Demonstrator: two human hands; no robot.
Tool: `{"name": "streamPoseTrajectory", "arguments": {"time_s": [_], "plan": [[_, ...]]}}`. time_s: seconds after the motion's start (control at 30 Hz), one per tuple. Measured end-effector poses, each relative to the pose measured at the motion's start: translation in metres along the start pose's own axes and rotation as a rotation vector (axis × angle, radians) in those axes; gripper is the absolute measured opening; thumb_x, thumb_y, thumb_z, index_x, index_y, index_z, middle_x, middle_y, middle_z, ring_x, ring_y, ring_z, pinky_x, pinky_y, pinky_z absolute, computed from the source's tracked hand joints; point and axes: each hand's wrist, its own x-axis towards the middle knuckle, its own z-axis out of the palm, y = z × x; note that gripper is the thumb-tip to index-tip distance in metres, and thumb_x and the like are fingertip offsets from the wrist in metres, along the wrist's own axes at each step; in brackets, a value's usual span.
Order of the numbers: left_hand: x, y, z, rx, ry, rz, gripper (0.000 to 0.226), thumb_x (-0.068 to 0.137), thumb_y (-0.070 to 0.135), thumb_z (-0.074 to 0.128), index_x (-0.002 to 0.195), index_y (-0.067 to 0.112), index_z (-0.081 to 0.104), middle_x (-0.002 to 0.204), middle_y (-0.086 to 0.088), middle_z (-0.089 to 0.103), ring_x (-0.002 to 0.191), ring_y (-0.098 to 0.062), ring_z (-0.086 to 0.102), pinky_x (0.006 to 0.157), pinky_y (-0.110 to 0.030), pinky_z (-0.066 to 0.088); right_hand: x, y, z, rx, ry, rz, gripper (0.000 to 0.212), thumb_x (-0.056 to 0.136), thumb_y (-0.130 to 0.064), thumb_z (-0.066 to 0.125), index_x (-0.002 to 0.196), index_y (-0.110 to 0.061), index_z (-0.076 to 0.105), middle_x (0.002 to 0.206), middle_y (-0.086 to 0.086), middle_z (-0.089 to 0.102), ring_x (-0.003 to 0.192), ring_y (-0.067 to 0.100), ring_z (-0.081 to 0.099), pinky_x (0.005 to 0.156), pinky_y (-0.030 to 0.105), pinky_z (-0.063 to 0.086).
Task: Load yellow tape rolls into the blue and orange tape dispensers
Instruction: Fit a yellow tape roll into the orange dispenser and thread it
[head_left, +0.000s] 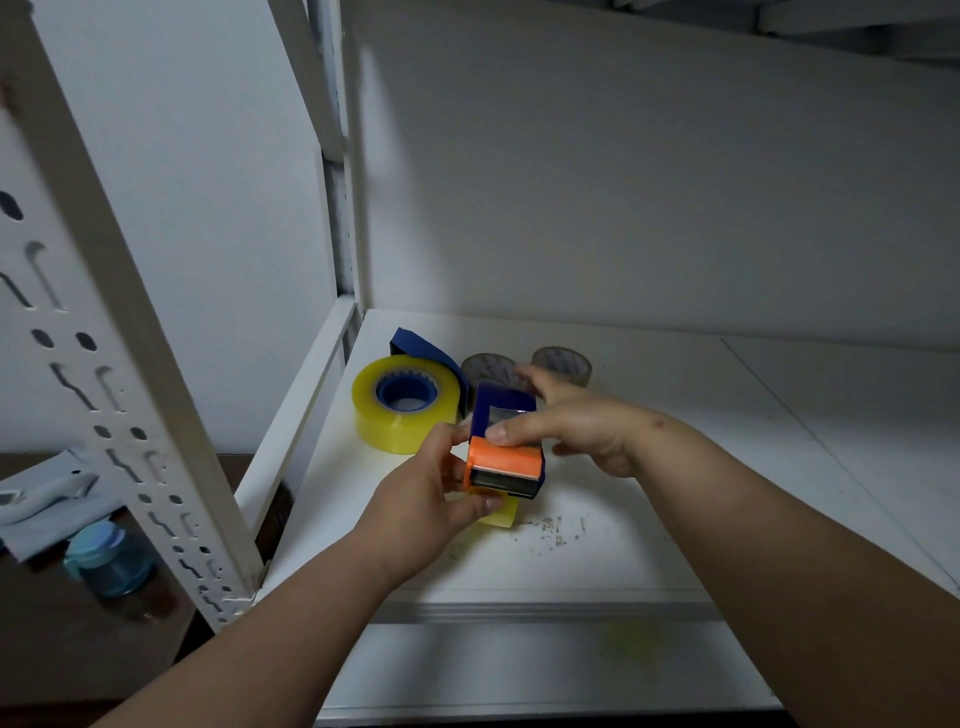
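At frame centre the left hand (434, 493) and right hand (571, 421) both grip a blue and orange tape dispenser (506, 449) above the white shelf (649, 519), a yellow tape roll (501, 512) showing beneath it. Left of them sits a glossy yellow roll in another dispenser (408, 402). Two clear rolls (563, 364) stand behind the fingers. Small crumbs (556, 530) speckle the shelf.

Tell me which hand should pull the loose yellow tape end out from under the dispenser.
Probably the left hand: its fingertips already sit at the yellow tape end below the dispenser, while the right hand steadies it.
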Motion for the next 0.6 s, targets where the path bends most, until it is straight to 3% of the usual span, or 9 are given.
{"name": "streamPoseTrajectory", "arguments": {"time_s": [0.2, 0.27, 0.4, 0.5, 0.6], "plan": [[-0.002, 0.0, 0.0, 0.031, -0.019, 0.002, 0.059, 0.075, 0.038, 0.078, 0.109, 0.058, 0.033, 0.105, 0.01, 0.067, 0.099, -0.004, 0.064, 0.088, -0.035, 0.052, -0.008, 0.002, -0.015, 0.126, -0.092, -0.008, 0.084, 0.064, -0.005, 0.071, 0.134, -0.032, 0.035, 0.122, -0.013, 0.048, 0.126, 0.022, 0.043, 0.111, 0.051, 0.028], [-0.002, 0.001, -0.002, 0.027, -0.016, 0.005, 0.059, 0.074, 0.039, 0.078, 0.105, 0.063, 0.034, 0.104, 0.011, 0.067, 0.096, -0.003, 0.064, 0.087, -0.034, 0.052, -0.009, 0.002, -0.013, 0.147, -0.087, -0.008, 0.081, 0.06, -0.008, 0.068, 0.131, -0.031, 0.038, 0.126, -0.008, 0.047, 0.125, 0.022, 0.043, 0.11, 0.047, 0.027], [0.0, 0.001, -0.003, 0.032, -0.023, -0.008, 0.058, 0.073, 0.041, 0.078, 0.103, 0.065, 0.033, 0.102, 0.01, 0.067, 0.094, -0.005, 0.065, 0.085, -0.032, 0.053, -0.01, 0.004, -0.002, 0.107, -0.085, -0.032, 0.089, 0.054, -0.02, 0.072, 0.135, -0.028, 0.036, 0.127, 0.002, 0.052, 0.116, 0.019, 0.048, 0.092, 0.031, 0.038], [-0.002, 0.002, -0.001, 0.033, -0.032, -0.021, 0.059, 0.074, 0.041, 0.078, 0.11, 0.057, 0.036, 0.101, 0.009, 0.067, 0.094, -0.005, 0.065, 0.085, -0.034, 0.053, -0.012, 0.009, -0.009, 0.159, -0.127, -0.051, 0.087, 0.055, -0.009, 0.069, 0.134, -0.026, 0.036, 0.134, 0.006, 0.049, 0.125, 0.029, 0.045, 0.11, 0.041, 0.032], [-0.003, 0.005, -0.002, 0.013, -0.019, -0.04, 0.058, 0.074, 0.038, 0.079, 0.115, 0.047, 0.039, 0.103, 0.008, 0.068, 0.094, -0.006, 0.066, 0.087, -0.037, 0.053, -0.012, 0.011, -0.011, 0.189, -0.086, -0.043, 0.08, 0.055, -0.011, 0.065, 0.13, -0.027, 0.041, 0.135, 0.005, 0.047, 0.127, 0.029, 0.041, 0.111, 0.042, 0.026]]}}
